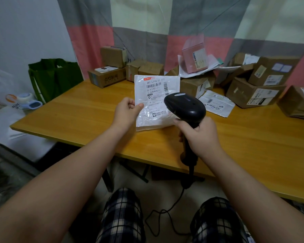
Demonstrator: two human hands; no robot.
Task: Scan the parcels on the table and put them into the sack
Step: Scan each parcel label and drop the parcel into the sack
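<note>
The left hand point(128, 111) pinches a white poly mailer point(156, 95) by its edge above the worktop point(77, 111). The right hand point(200, 135) grips the barcode scanner point(184, 106) (head near the label). Scanning looks like the current step, and next comes a carry to the green sack point(54, 76) at the worktop's left end.

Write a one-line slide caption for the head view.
Left hand holds a white parcel while right hand aims a black scanner at it.
</note>
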